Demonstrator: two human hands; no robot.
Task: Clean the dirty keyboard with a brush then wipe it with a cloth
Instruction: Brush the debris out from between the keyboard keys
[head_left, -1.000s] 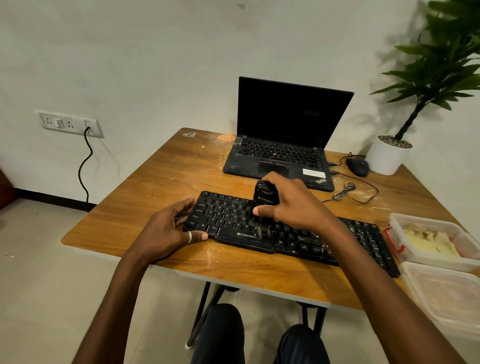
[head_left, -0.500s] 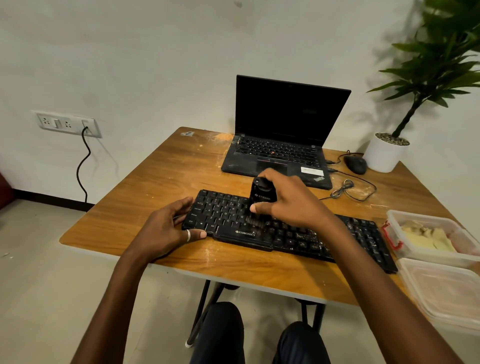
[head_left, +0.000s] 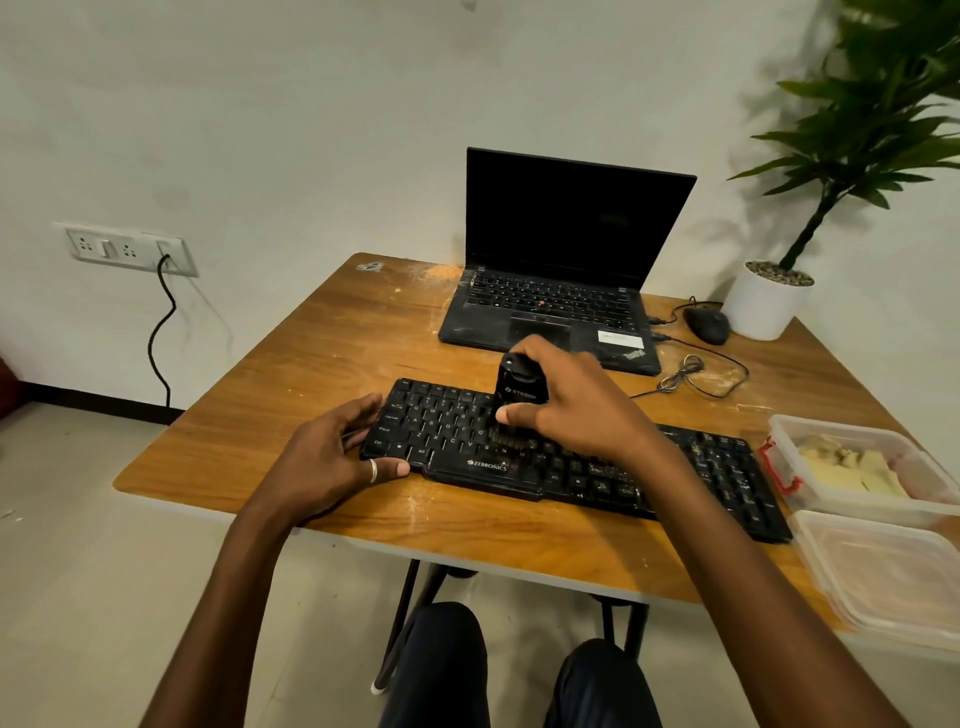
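Observation:
A black Zebronics keyboard lies slanted across the wooden table. My right hand grips a black brush upright, its bristles down on the keys left of the keyboard's middle. My left hand holds the keyboard's left end, thumb with a ring along its front edge and fingers curled over the side. No cloth is plainly in view.
An open black laptop stands behind the keyboard, with a mouse, a loose cable and a white plant pot to its right. Two clear plastic containers sit at the table's right edge. Pale dust speckles the wood.
The brush in my right hand has shifted slightly left over the keys. My left hand stays on the keyboard's left end.

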